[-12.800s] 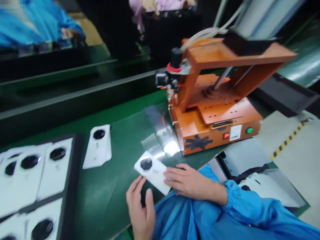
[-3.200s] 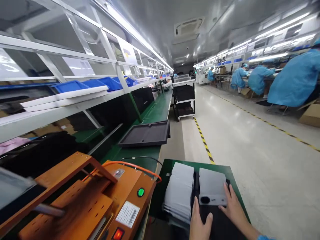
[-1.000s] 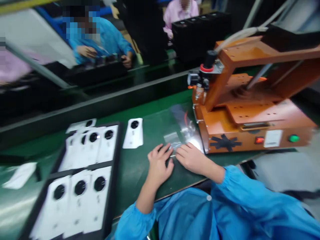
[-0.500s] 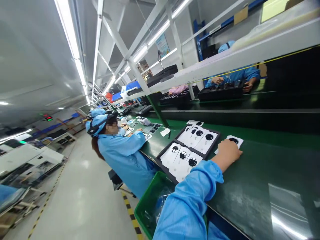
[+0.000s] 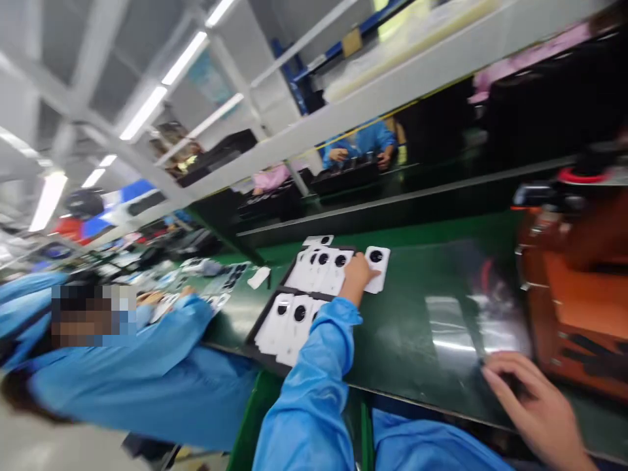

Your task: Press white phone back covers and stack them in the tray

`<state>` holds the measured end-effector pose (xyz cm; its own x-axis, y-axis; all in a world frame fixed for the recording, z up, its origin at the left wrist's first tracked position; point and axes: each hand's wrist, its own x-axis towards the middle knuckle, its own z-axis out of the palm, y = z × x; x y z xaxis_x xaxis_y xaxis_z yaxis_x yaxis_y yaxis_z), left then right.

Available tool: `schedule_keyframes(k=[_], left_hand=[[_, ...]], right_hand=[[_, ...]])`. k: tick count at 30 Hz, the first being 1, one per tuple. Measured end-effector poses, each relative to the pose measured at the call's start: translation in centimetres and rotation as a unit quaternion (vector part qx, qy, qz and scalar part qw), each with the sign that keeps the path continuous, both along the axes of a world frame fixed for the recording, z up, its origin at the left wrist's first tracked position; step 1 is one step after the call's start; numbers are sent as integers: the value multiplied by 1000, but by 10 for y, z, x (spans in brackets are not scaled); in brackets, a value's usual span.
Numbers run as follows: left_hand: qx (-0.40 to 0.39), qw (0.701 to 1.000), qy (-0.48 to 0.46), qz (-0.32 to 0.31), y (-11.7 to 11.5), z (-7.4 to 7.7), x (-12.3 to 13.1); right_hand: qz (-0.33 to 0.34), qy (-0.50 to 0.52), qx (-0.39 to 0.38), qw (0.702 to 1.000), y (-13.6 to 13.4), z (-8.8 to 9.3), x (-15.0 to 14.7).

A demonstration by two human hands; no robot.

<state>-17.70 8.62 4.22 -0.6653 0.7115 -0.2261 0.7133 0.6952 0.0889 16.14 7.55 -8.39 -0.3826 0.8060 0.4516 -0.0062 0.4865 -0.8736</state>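
Observation:
At the tray's right edge, my left hand [image 5: 359, 273] has its thumb over a white card [image 5: 377, 256] with a black round piece on it, and its fingers close at the card's side. Several similar cards [image 5: 300, 327] overlap in rows inside the black tray [image 5: 275, 296]. At the lower right, my right hand [image 5: 537, 402] pinches thumb and forefinger together at the edge of what looks like a clear plastic film [image 5: 505, 324]. Blur and glare hide the film's exact outline.
An orange-brown machine or case [image 5: 589, 281] stands on the right of the green worktop [image 5: 407, 327]. Below the front edge is a green bin [image 5: 255, 409]. A co-worker in blue [image 5: 161, 373] sits on the left. A white beam [image 5: 343, 124] crosses above the bench.
My view has swung right, bringing my right hand and the orange-brown machine into the picture. My left hand is still at the white card beside the tray.

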Motion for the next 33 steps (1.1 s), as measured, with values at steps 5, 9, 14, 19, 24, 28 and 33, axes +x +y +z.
schedule_keyframes(k=[5, 9, 14, 19, 24, 28, 33], left_hand=[[38, 999, 10, -10, -1, -11, -17], [89, 996, 2, 12, -3, -8, -35], [182, 983, -6, 23, -29, -7, -24], [303, 892, -335, -18, -92, -60, 75], [267, 953, -138, -25, -129, -108, 151], [283, 952, 26, -112, -146, -115, 147], [307, 903, 22, -300, -175, -120, 150]], right_hand=[[16, -59, -1, 998, -8, 4, 7], [26, -69, -8, 997, -12, 8, 4], [26, -64, -26, 997, -17, 15, 5], [-10, -53, -99, 994, -15, 39, -12], [-20, -108, -134, 985, 12, 43, -46], [-22, -142, -131, 981, 31, 37, -60], [-4, -191, -124, 974, 35, 37, -72]])
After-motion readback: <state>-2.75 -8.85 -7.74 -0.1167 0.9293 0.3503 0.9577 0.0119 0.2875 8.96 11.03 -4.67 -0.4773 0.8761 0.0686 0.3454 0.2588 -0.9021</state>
